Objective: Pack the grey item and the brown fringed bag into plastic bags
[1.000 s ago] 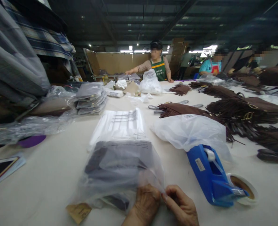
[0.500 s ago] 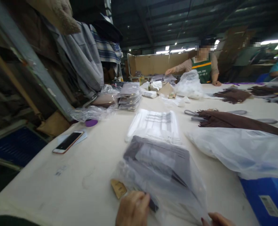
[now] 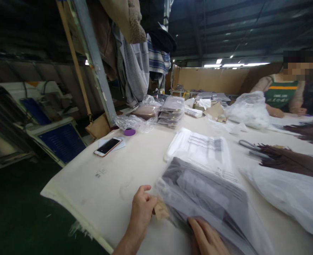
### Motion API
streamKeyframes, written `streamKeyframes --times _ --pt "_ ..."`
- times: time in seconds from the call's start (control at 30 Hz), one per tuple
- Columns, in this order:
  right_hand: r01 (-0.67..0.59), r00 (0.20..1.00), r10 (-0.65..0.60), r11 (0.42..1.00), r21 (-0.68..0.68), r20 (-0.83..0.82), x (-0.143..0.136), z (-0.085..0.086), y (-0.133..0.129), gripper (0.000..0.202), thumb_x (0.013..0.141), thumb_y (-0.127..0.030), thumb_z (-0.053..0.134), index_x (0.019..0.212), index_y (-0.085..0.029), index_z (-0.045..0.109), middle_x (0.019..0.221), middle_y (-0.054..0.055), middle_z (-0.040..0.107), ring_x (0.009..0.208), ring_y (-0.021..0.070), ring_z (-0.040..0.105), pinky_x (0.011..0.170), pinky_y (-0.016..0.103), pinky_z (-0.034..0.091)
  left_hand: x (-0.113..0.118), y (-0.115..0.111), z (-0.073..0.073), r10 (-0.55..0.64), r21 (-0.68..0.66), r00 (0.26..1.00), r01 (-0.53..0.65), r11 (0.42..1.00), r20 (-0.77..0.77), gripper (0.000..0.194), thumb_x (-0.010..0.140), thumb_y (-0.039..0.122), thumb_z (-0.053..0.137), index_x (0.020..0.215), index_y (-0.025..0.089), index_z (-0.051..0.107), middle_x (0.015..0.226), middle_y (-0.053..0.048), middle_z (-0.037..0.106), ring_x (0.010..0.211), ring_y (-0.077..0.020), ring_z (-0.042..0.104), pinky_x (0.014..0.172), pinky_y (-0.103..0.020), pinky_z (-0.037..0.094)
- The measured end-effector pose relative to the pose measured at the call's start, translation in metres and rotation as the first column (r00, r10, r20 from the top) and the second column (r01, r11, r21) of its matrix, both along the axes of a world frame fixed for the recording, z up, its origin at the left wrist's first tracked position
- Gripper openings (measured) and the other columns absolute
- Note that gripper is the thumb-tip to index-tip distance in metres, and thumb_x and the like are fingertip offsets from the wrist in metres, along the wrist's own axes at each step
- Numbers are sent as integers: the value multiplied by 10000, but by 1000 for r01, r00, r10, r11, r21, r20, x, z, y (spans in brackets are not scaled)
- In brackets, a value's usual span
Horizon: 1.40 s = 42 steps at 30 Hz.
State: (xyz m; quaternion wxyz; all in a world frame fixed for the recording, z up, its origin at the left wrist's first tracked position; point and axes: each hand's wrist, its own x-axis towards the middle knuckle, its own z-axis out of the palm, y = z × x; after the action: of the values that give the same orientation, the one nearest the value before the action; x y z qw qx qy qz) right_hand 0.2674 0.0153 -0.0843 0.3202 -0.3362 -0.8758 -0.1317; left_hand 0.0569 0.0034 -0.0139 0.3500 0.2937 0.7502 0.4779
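A folded dark grey textile in a clear plastic bag (image 3: 206, 191) lies in front of me on the cream table. At the bag's left edge, my left hand (image 3: 143, 207) pinches a small tan paper tag (image 3: 161, 210). The fingers of my right hand (image 3: 206, 235) lie extended on the bag's near edge, just right of the tag. Beyond the bag, partly beneath it, is a stack of white printed plastic bags (image 3: 198, 145).
A phone (image 3: 108, 146) and a purple disc (image 3: 129, 132) lie at left. Behind are stacked bagged textiles (image 3: 171, 109). Brown fringed textiles (image 3: 291, 159) and white plastic (image 3: 289, 194) lie at right. Across the table stands a person in a green apron (image 3: 280, 94).
The view has swung left. My left hand has moved up to the tag and taken hold of it. My right hand has come leftward onto the bag's near edge.
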Motion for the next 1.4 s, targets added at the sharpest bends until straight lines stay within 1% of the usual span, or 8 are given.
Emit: streamKeyframes --times 0.17,0.4,0.67,0.83,0.93,1.03,1.2,1.4 --pt "74 997 -74 996 -59 3 11 15 15 332 891 -168 316 1140 -155 535 1020 96 650 927 209 621 775 319 499 11 7 4 -49 37 958 41 998 283 428 715 98 465 1140 93 415 524 44 587 487 -150 588 445 -210 425" --pt "-84 996 84 996 -3 30 -45 34 11 402 882 -147 329 1242 -185 505 1164 95 613 1038 239 573 849 365 441 14 16 -6 -117 56 967 107 993 227 97 771 121 483 858 140 522 620 -3 649 545 -129 613 513 -203 474" --pt "-176 983 183 933 -313 -8 -59 36 37 480 832 -25 300 1228 -223 485 1037 54 654 920 159 635 780 266 531 -11 10 -3 -129 -19 973 128 992 -190 193 814 138 467 643 190 539 537 22 551 502 -142 539 539 -247 391" --pt "-115 990 139 922 -371 36 -54 30 37 382 906 -158 340 1247 -250 484 1064 63 640 944 182 625 812 293 523 -13 5 -11 -94 -31 881 90 995 -463 85 825 136 510 827 177 585 829 -54 614 840 -212 582 755 -295 385" --pt "-77 991 108 935 -347 73 -58 28 31 339 922 -272 387 1247 -239 479 1071 76 636 929 197 628 776 299 527 -12 6 -23 -117 -75 853 92 993 -508 238 776 79 556 1002 152 551 977 -99 612 932 -234 578 766 -295 391" --pt "-23 992 56 960 -279 111 -64 27 28 338 914 -327 413 1228 -223 485 1086 88 634 916 220 630 748 328 531 -15 12 -29 -157 -122 861 112 986 -483 223 769 33 527 942 170 557 798 -40 631 756 -196 608 679 -270 386" --pt "30 973 3 990 -141 230 -61 26 32 394 873 -161 361 1251 -190 471 1089 95 645 899 247 631 752 388 537 -27 18 -21 -189 -128 907 151 980 -375 173 726 21 572 771 185 538 529 70 509 549 -125 551 545 -199 355" --pt "-23 939 17 1000 12 344 -48 14 22 612 736 1 315 1319 -153 412 1232 91 589 1106 240 558 897 396 493 -19 5 -22 -118 -153 918 63 986 -378 175 780 48 522 906 169 531 640 16 606 636 -152 605 607 -221 389"
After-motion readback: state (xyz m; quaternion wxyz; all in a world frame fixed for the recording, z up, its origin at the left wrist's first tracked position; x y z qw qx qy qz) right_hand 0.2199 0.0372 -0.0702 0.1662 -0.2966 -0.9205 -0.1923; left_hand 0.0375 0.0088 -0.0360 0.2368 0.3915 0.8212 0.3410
